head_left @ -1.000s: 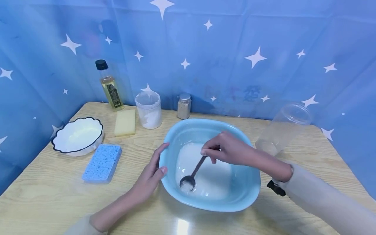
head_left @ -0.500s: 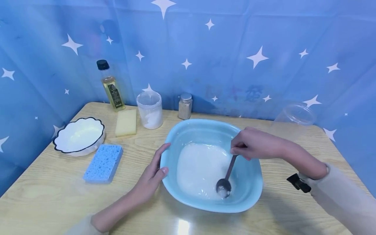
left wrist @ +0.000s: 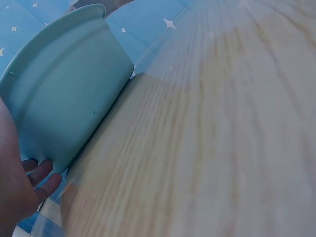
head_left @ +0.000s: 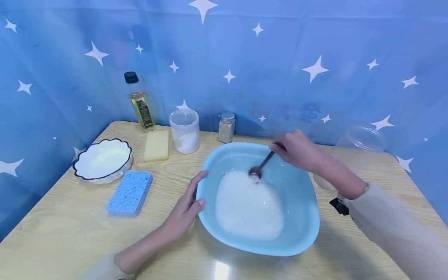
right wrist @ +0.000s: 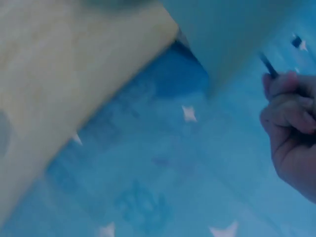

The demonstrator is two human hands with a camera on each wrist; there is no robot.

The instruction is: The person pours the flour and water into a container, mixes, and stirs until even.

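A light blue plastic basin (head_left: 309, 217) contains a pool of white, milky liquid (head_left: 248, 210). On its left side my left hand (head_left: 183, 212) holds the basin, thumb and forefinger at the rim; the left wrist view shows other fingers (left wrist: 42, 173) against the outer wall. My right hand (head_left: 299, 153) pinches the handle of a dark spoon (head_left: 267, 159) above the back right of the basin. The spoon slants down to the left, its bowl at the far edge of the liquid. In the right wrist view the curled right hand (right wrist: 291, 116) grips the handle end.
Left of the basin are a blue sponge (head_left: 130, 193), a white scalloped dish (head_left: 103, 159) and a yellow sponge (head_left: 156, 146). Behind stand an oil bottle (head_left: 142, 109), a tub of white powder (head_left: 185, 132) and a small jar (head_left: 226, 128). A clear container (head_left: 364, 140) stands right, partly behind the right arm.
The spoon has swept from the liquid's front left to its front right, then up to the back of the basin. The left hand keeps its hold; the whole view has shifted slightly.
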